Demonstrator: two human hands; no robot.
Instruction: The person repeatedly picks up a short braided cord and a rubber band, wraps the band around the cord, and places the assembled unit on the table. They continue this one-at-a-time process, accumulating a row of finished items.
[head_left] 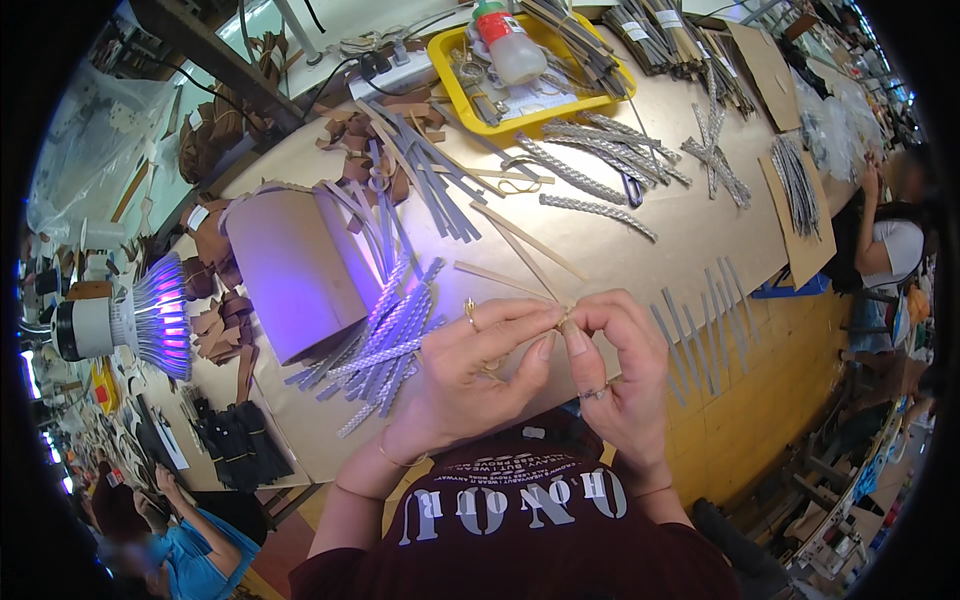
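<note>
My left hand (485, 365) and my right hand (628, 375) meet above the table's near edge, fingertips almost touching. Both pinch the ends of thin beige strips (505, 281), which fan out up and to the left from my fingers. Just where the strips cross is partly hidden by my fingertips. Beside my left hand lies a pile of braided grey strips (385, 325). To the right of my right hand, several flat grey strips (683, 325) lie in a row over the table's edge.
A yellow tray (445, 85) holding a plastic bottle (512, 55) stands at the back. Braided pieces (600, 150) lie before it. At left are a curved brown block (290, 270), a lit lamp (150, 315) and brown scraps (225, 330). Other people sit at far right and lower left.
</note>
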